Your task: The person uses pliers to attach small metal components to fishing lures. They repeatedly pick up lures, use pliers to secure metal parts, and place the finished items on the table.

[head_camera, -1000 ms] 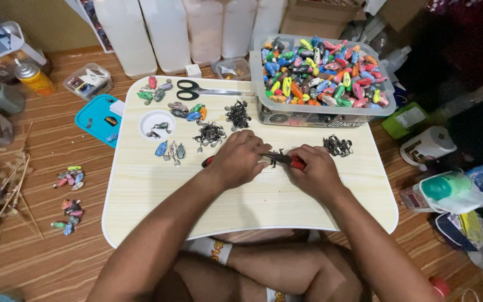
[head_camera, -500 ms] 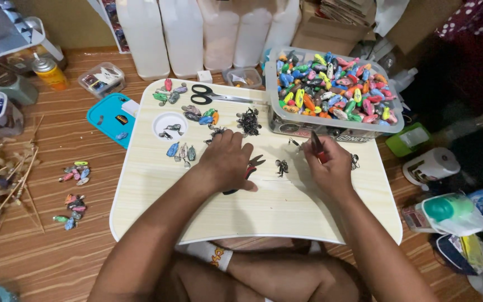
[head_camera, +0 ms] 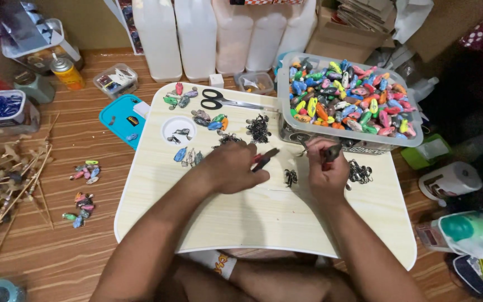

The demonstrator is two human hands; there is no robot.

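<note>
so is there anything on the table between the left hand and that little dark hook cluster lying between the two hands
Nothing visible does. The left hand holds red-handled pliers whose tip points toward the dark hook cluster, and only bare lap table shows between them. The right hand sits on the cluster's far side, pinching a small dark piece.

White jugs (head_camera: 197, 33) in a row behind the desk. Brown cardboard box (head_camera: 342, 39) at back right. Yellow spray can (head_camera: 65, 71) at back left. Small clear box (head_camera: 115, 80) beside it. White roll with label (head_camera: 448, 180) on the floor, right. Green-capped bottle (head_camera: 468, 230) below it.
</note>
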